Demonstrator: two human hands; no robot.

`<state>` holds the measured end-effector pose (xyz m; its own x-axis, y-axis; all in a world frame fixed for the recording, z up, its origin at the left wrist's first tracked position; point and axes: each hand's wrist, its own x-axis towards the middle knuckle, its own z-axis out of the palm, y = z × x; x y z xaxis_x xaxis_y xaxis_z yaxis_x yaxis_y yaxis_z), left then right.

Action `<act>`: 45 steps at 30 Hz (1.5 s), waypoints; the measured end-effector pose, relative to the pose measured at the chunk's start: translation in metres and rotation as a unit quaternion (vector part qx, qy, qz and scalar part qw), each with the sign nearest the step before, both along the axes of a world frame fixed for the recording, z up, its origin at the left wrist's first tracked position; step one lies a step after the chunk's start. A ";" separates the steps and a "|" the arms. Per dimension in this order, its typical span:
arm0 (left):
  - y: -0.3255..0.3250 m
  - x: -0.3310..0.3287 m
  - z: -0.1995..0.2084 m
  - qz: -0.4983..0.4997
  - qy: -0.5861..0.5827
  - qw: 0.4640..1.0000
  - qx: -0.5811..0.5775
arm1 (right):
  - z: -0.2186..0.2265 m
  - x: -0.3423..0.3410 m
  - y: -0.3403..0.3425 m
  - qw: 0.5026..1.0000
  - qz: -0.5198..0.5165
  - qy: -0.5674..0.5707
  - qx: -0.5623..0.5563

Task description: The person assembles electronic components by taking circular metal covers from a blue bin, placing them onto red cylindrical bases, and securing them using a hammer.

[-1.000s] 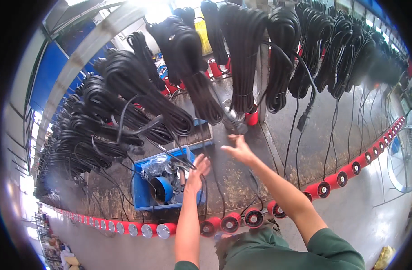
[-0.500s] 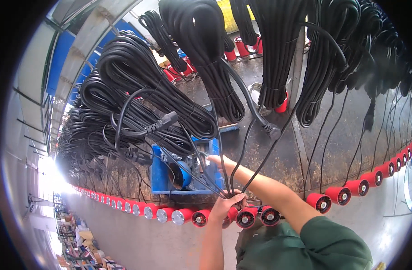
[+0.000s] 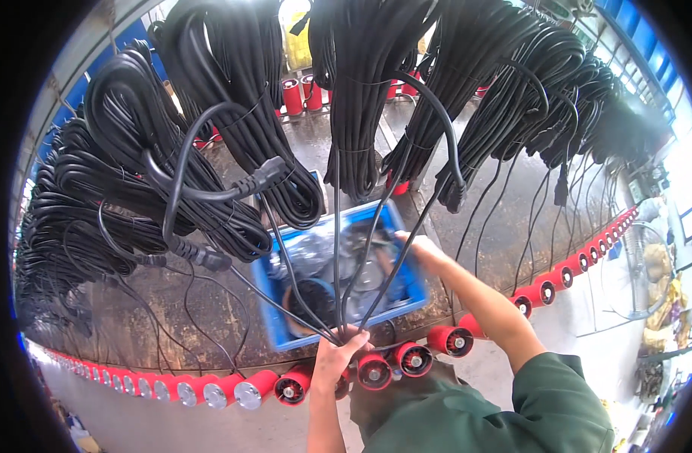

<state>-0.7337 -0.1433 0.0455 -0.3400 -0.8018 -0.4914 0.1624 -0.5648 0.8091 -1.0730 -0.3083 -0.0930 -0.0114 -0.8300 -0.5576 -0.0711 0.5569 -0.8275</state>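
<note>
My left hand (image 3: 338,361) is closed round several thin black cables (image 3: 337,249) near the table's front edge. The cables run up from it to coiled, tied bundles of black power cord (image 3: 353,113). My right hand (image 3: 425,253) is at the right rim of a blue plastic bin (image 3: 416,298), its fingers bent over the rim. Clear plastic bags (image 3: 308,253), pale round discs (image 3: 365,275) and a dark roll (image 3: 313,298) lie in the bin, partly blurred. Red cylinders with open, dark-ringed ends (image 3: 374,371) hang at the front edge beside my left hand.
A long row of red cylinders lines the front edge; those at left show silvery ends (image 3: 254,392). Hanging cord bundles (image 3: 127,143) crowd both sides, some with black plugs (image 3: 261,177) dangling. More red cylinders (image 3: 291,97) stand behind, across the worn dark tabletop (image 3: 164,317).
The view has shifted. The blue bin has come out from behind the cords, tilted, with my right hand at its rim. My left hand still holds the cables.
</note>
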 end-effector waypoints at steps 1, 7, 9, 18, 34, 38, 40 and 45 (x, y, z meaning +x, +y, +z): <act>-0.002 0.000 -0.001 0.002 -0.002 1.000 -0.006 | 0.008 -0.029 0.003 0.991 -0.023 0.121 -0.042; -0.018 -0.005 -0.020 0.068 -0.009 0.996 -0.053 | 0.025 -0.152 0.009 0.969 -0.107 0.217 -0.042; -0.026 -0.016 -0.026 0.060 -0.011 0.995 -0.081 | 0.009 -0.212 0.018 0.897 -0.121 0.399 -0.146; 0.008 -0.110 0.029 0.354 -0.447 0.659 -0.491 | 0.017 -0.199 0.107 0.764 -0.302 0.505 -0.263; -0.118 -0.339 -0.082 -0.137 -0.582 0.580 -0.553 | 0.085 -0.150 0.110 0.853 -0.162 0.331 -0.370; -0.096 -0.330 -0.071 -0.096 -0.546 0.603 -0.574 | 0.099 -0.131 0.087 0.864 -0.151 0.283 -0.388; -0.080 -0.317 -0.073 -0.032 -0.484 0.685 -0.544 | 0.110 -0.117 0.076 0.875 -0.132 0.252 -0.392; -0.031 -0.269 -0.041 0.104 -0.375 0.817 -0.426 | 0.098 -0.072 0.047 0.918 -0.029 0.169 -0.359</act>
